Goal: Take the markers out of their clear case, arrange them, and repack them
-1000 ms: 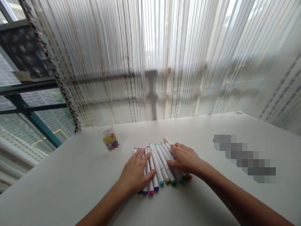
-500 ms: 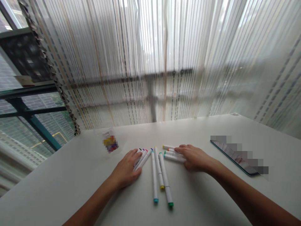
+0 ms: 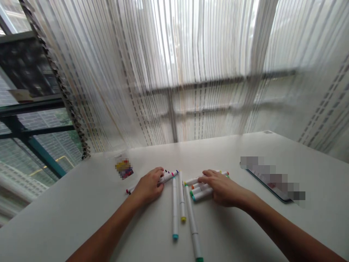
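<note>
Several white markers with coloured caps lie on a white table (image 3: 68,218). My left hand (image 3: 148,187) rests palm down on a small bunch of markers (image 3: 169,177) that points left to right, its fingers flat over them. My right hand (image 3: 222,188) lies flat on another bunch of markers (image 3: 200,192), fingers stretched across them. Between the hands three markers lie lengthwise toward me: a blue-capped marker (image 3: 175,207), a yellow-capped marker (image 3: 181,198) and a green-capped marker (image 3: 192,225).
A small clear packet with coloured contents (image 3: 124,169) sits at the back left. A dark flat tablet (image 3: 268,183) lies at the right, partly blurred. Striped sheer curtains hang behind the table, with a window at the left.
A second ago both hands pressed on one tight row of markers. The hands have spread apart, each dragging a bunch sideways and turning it, and three markers have stayed loose in the middle.
</note>
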